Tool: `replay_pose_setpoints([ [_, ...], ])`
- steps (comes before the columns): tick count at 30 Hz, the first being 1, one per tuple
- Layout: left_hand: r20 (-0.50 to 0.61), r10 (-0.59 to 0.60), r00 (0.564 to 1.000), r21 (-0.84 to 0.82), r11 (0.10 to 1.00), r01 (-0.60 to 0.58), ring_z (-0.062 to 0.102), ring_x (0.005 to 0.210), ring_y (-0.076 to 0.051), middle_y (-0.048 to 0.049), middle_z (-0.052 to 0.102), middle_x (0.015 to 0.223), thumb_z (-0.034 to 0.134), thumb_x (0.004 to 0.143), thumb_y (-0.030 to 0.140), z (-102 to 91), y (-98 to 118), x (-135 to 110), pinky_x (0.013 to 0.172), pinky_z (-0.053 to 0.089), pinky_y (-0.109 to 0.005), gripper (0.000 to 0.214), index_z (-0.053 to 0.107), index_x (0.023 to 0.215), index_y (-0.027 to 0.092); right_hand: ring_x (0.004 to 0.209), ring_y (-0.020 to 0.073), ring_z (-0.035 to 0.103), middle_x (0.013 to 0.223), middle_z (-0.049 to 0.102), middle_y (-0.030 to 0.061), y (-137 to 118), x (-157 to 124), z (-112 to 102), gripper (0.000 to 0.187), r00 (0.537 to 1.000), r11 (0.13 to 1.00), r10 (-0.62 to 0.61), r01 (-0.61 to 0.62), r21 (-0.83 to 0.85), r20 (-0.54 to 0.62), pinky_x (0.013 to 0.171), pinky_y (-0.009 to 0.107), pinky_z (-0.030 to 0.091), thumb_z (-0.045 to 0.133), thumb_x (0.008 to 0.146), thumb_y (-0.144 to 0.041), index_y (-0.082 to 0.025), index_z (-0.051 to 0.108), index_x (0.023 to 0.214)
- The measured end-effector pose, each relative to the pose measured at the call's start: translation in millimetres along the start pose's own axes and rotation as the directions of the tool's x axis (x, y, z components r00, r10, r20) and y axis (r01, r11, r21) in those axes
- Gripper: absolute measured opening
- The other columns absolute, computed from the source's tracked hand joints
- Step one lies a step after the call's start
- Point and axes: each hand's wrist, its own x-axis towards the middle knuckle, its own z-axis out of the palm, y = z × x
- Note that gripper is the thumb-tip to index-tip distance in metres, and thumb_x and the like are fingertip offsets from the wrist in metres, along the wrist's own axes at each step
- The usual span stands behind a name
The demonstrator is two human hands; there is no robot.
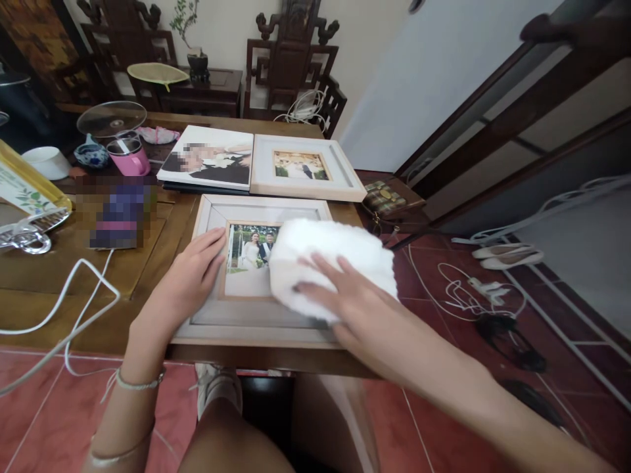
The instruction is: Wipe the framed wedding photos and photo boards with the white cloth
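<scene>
A light wooden picture frame (246,318) with a wedding photo lies flat at the near edge of a wooden table (59,276). My left hand (192,272) rests flat on the frame's left side, fingers stretched out. My right hand (340,292) presses a fluffy white cloth (330,253) onto the right part of the frame's glass, fingers spread on top of the cloth. The cloth hides the right half of the photo.
Behind lie a second frame (305,167) and a photo album (210,157). A pink mug (129,156), a blue teapot (91,154), a white bowl (46,161) and white cables (73,309) sit left. Carved chairs stand at the back; shoes (507,256) lie on the red floor.
</scene>
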Motion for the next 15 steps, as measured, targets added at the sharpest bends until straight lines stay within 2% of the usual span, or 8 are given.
replay_pose_setpoints([
  [4, 0.022, 0.008, 1.000, 0.000, 1.000, -0.008, 0.047, 0.138, -0.027, -0.0164, 0.051, 0.148, 0.036, 0.101, 0.031, -0.6, -2, 0, 0.117, 0.037, -0.048, 0.047, 0.054, 0.139, 0.009, 0.142, 0.0382, 0.037, 0.150, 0.046, 0.0234, 35, 41, 22, 0.060, 0.972, 0.976, 0.187, -0.201, -0.086, -0.144, 0.111, 0.061, 0.037, 0.047, 0.074, 0.003, -0.009, 0.058, 0.132],
  [8, 0.032, -0.002, 1.000, 0.005, 1.000, 0.002, 0.047, 0.138, -0.027, -0.0165, 0.051, 0.148, 0.036, 0.101, 0.031, -1.6, -1, 0, 0.118, 0.036, -0.047, 0.047, 0.054, 0.139, 0.009, 0.142, 0.0377, 0.038, 0.146, 0.051, 0.0233, 58, 65, 32, 0.062, 0.971, 0.973, 0.175, -0.196, -0.124, -0.164, 0.109, 0.061, 0.039, 0.047, 0.077, 0.002, -0.008, 0.053, 0.138],
  [11, 0.031, -0.007, 0.999, 0.004, 1.000, 0.007, 0.046, 0.139, -0.027, -0.0167, 0.051, 0.148, 0.036, 0.102, 0.029, -2.0, 1, 0, 0.119, 0.035, -0.047, 0.047, 0.053, 0.139, 0.008, 0.141, 0.0382, 0.039, 0.144, 0.052, 0.0248, 53, 64, 31, 0.059, 0.985, 0.978, 0.118, -0.137, -0.156, -0.123, 0.111, 0.061, 0.037, 0.046, 0.077, 0.003, -0.006, 0.058, 0.134],
  [15, 0.017, -0.010, 1.000, -0.002, 1.000, 0.010, 0.047, 0.138, -0.027, -0.0173, 0.051, 0.148, 0.037, 0.102, 0.028, -1.6, 2, -1, 0.119, 0.035, -0.046, 0.046, 0.054, 0.138, 0.006, 0.136, 0.0420, 0.045, 0.140, 0.055, 0.0267, 26, 37, 19, 0.053, 0.998, 0.985, 0.021, -0.032, -0.171, -0.067, 0.109, 0.059, 0.040, 0.049, 0.074, 0.003, -0.005, 0.067, 0.123],
])
